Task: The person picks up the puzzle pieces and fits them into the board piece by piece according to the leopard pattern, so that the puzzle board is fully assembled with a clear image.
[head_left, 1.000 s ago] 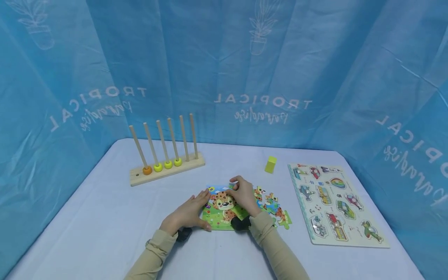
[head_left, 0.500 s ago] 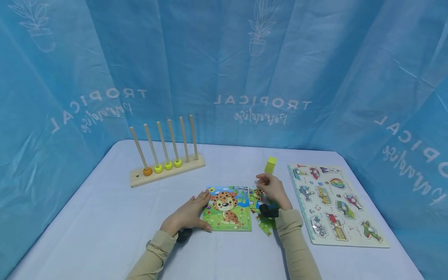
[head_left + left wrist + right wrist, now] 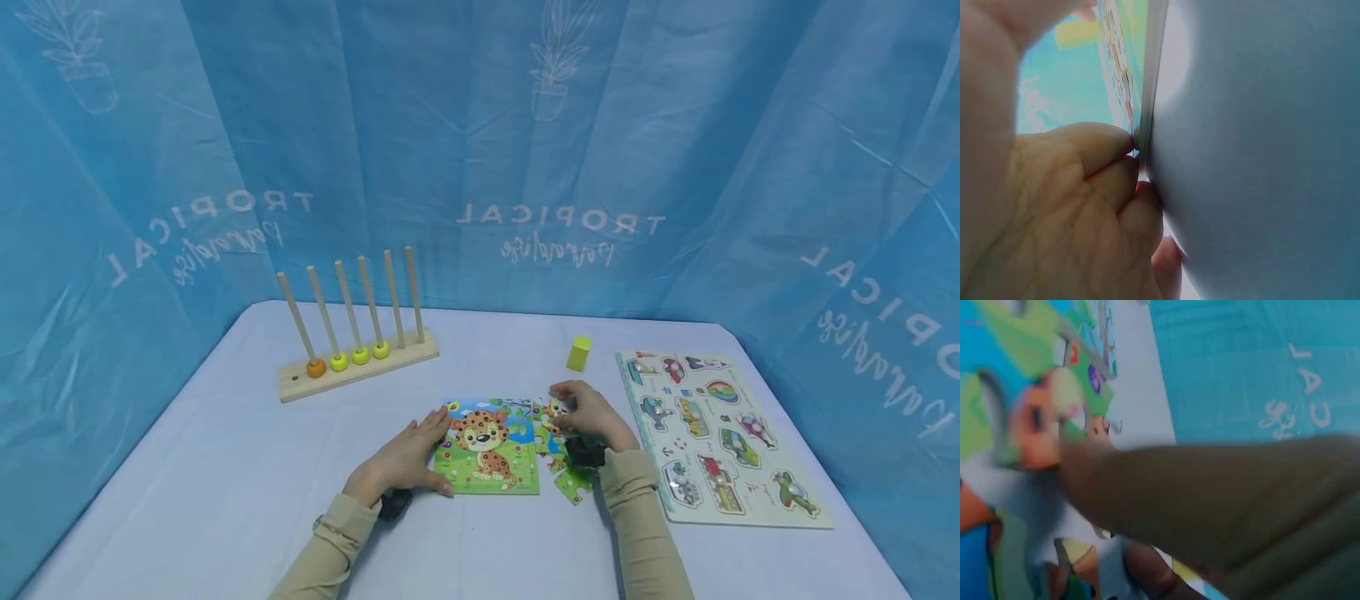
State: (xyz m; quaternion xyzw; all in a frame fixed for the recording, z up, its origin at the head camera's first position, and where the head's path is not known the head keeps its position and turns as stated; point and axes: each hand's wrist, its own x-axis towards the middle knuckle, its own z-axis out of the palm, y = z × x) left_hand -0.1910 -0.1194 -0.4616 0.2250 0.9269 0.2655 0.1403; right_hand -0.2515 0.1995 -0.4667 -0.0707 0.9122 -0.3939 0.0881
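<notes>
The left hand point(image 3: 405, 454) lies with spread fingers along the left edge of a leopard puzzle board point(image 3: 491, 475). In the left wrist view, fingers of the left hand point(image 3: 1079, 212) touch the edge of the board point(image 3: 1154, 75). Just right of the board, the right hand point(image 3: 596, 412) is over loose puzzle pieces point(image 3: 573, 483), thumb and index finger apart. In the right wrist view, one digit of the right hand point(image 3: 1210, 506) touches a blurred piece with an orange animal face point(image 3: 1038, 422); another digit is lower down, away from it.
A wooden peg stand point(image 3: 360, 367) with one orange and several yellow beads is at the back left. A yellow block point(image 3: 579, 353) stands behind the right hand. Farther right lies a picture board of vehicles point(image 3: 720, 442). Blue curtains point(image 3: 480, 150) surround the white table point(image 3: 225, 467).
The right hand has moved right, from over the leopard board to the loose pieces, and its thumb and index finger have since spread. The left hand has stayed in place.
</notes>
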